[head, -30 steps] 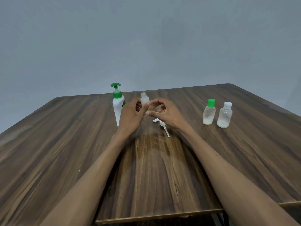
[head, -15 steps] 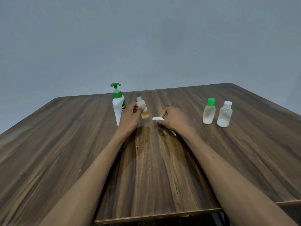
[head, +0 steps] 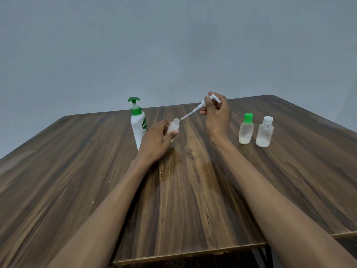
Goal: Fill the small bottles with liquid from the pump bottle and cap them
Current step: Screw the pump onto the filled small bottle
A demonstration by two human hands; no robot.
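Since a moment ago my right hand [head: 217, 115] has lifted the white spray cap [head: 204, 104] off the worktop [head: 193, 200] and raised it, so its thin dip tube [head: 190, 114] now slants down with its tip just beside the open mouth of the small bottle [head: 173, 125]. My fingers are curled round the spray cap's head. My left hand [head: 155, 143] grips that small bottle with thumb and fingers wrapped round its body, tilted slightly, a little amber liquid showing at its base. White and green, the pump bottle [head: 138, 124] stands upright just behind my left hand, toward the worktop's far edge. Near the far right corner stand a green-capped bottle [head: 246, 129] and a white-capped bottle [head: 264, 132], close together.
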